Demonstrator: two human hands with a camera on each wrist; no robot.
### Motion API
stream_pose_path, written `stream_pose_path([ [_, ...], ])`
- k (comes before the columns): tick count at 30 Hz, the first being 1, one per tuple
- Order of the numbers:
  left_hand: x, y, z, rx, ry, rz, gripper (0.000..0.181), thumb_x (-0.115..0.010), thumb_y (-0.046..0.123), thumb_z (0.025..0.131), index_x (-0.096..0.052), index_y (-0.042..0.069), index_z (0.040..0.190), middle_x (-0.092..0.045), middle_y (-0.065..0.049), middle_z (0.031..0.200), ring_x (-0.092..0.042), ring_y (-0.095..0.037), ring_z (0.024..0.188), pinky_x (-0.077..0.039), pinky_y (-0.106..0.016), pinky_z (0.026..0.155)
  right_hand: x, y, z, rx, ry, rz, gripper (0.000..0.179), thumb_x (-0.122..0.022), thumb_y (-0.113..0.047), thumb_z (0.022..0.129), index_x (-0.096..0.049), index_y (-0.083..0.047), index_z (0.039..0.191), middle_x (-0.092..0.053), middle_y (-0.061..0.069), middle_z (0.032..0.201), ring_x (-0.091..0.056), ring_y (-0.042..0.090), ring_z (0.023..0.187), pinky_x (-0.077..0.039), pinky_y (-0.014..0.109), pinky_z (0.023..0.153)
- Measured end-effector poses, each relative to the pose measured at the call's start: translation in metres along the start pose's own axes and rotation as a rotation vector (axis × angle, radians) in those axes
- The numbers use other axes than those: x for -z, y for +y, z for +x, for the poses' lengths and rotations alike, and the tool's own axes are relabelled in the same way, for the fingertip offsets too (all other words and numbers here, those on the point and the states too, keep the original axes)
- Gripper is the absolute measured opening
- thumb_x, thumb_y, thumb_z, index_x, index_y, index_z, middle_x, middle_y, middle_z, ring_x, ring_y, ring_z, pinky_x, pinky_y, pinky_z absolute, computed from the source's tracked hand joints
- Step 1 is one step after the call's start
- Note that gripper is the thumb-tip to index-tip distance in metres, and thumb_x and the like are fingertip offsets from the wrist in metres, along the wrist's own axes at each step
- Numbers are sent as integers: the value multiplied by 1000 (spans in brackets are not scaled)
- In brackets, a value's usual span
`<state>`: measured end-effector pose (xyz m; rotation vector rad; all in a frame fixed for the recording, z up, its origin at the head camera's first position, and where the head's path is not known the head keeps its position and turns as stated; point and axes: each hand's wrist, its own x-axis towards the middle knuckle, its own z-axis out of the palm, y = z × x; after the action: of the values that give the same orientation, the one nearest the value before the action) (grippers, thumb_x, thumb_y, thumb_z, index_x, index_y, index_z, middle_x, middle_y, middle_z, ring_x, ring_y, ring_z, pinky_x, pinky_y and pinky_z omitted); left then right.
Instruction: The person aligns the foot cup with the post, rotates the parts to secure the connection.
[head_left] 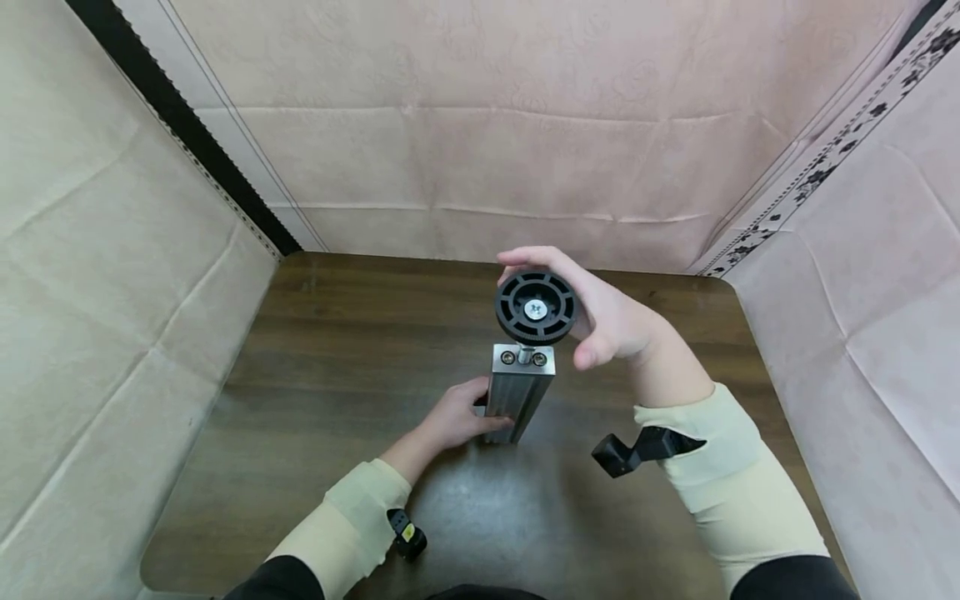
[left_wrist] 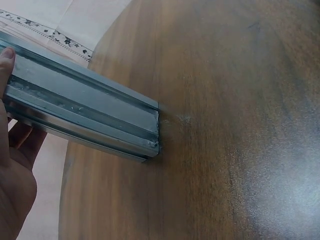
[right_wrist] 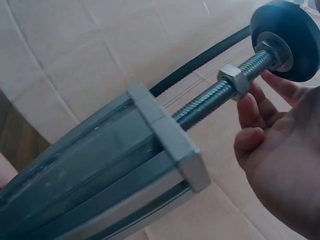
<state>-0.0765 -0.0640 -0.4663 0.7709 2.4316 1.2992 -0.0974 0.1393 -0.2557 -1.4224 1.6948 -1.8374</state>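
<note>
At eight o'clock, the left hand [head_left: 459,414] grips the bar [head_left: 519,393], likely steadying it, while the right hand [head_left: 606,310], fingers loose, cups near the foot [head_left: 536,310], touch unclear.

Head view from above, forward and down; wrist views close, metal post [left_wrist: 85,97] common to both.

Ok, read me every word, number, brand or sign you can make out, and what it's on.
None readable in any view.
Yellow patch on the left wrist's black device: too small to tell whether it carries text.
Black disc and metal profile: no lettering shows.
</note>
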Motion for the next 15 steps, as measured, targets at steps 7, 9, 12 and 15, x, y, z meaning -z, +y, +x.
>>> stream_pose_path([
  [7,1,1,1,6,-10,4,48,-77,29,77,-59,18,120,-62,0,118,-58,-18,107,-46,-38,89,11,-4,6,-15,-68,-83,98,-69,-62,72,-29,-5,142,-45,17,124,-47,26,112,-42,32,91],
  [9,1,2,2,6,-11,3,49,-77,29,77,-58,18,121,-61,0,119,-57,-18,108,-46,-38,90,13,-4,8,-26,-93,-49,91,-69,-60,73,-32,-14,142,-45,16,124,-47,26,112,-43,33,90],
  [12,1,3,1,10,-14,-1,48,-77,28,77,-58,17,121,-61,-1,119,-57,-19,109,-45,-38,91,15,-4,12,-50,-133,-10,85,-70,-58,73,-34,-20,140,-46,16,124,-47,26,113,-43,34,90],
  [15,2,2,0,13,-15,-6,47,-77,27,78,-59,17,120,-62,-1,119,-57,-18,109,-46,-37,91,16,-3,15,-61,-172,19,83,-70,-56,74,-35,-19,139,-45,17,124,-47,27,113,-42,34,91],
])
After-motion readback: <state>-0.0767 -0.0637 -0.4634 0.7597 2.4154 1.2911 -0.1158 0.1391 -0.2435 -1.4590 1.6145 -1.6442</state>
